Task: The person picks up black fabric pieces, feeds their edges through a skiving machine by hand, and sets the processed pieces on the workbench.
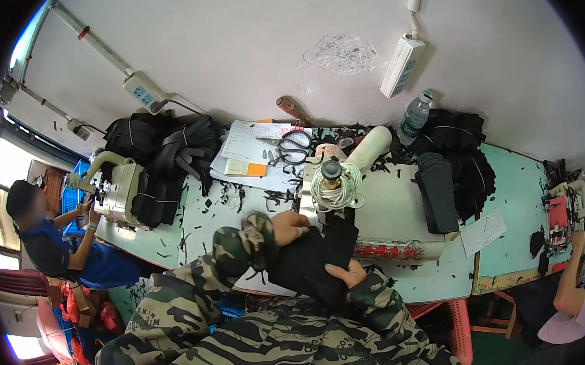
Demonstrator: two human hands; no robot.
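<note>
Camouflage sleeves (183,297) reach over the bench (212,211); the left hand (288,228) and right hand (348,273) both grip the black fabric (311,262), held at the bench's front edge, just before the sewing machine (399,203).

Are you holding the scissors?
No, the scissors lie farther back, while the left hand and right hand hold black fabric.

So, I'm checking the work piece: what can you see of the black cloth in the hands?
The black cloth looks matte and plain, with soft folds. The left hand grips its upper left edge, the right hand its lower right. It lies at the near edge of the table, its far end reaching the sewing machine; its underside is hidden.
</note>
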